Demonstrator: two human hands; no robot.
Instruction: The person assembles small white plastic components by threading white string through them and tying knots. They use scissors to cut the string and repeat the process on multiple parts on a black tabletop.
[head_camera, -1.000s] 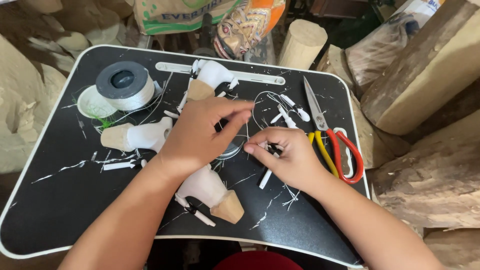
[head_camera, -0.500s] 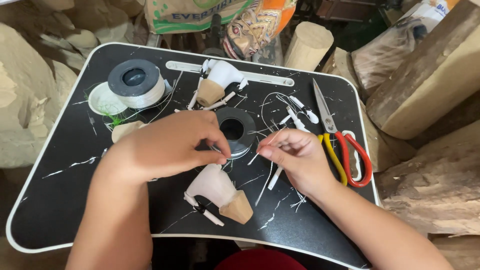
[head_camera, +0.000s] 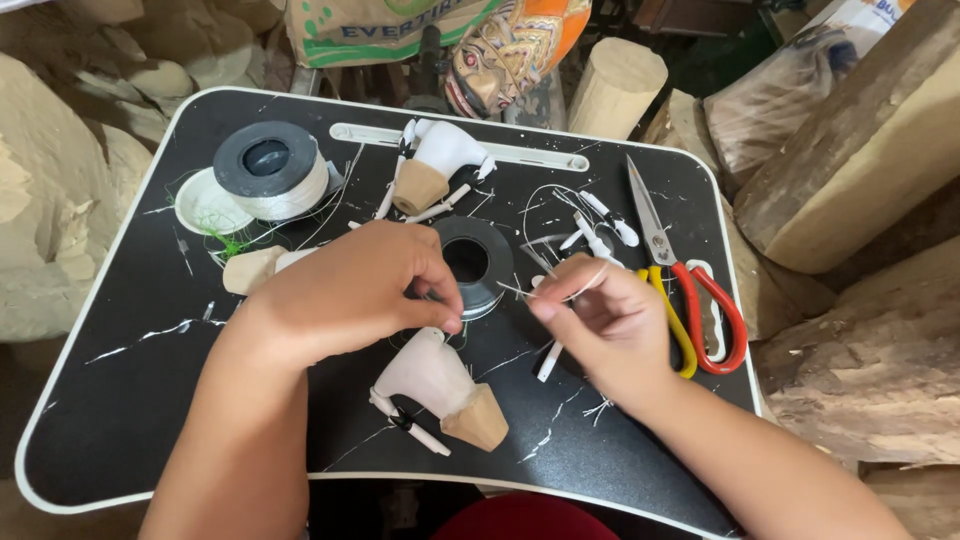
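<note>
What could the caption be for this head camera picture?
Two hands, left hand and right hand, pinch a thin white thread above a black tray beside scissors.

Two spools: one of white thread near the tray's far left corner, one dark mid-tray. Three white-and-tan carved figures. One pair of scissors by the right edge. One white lid. Two hands.

thin white thread, taut (between hands)
</note>
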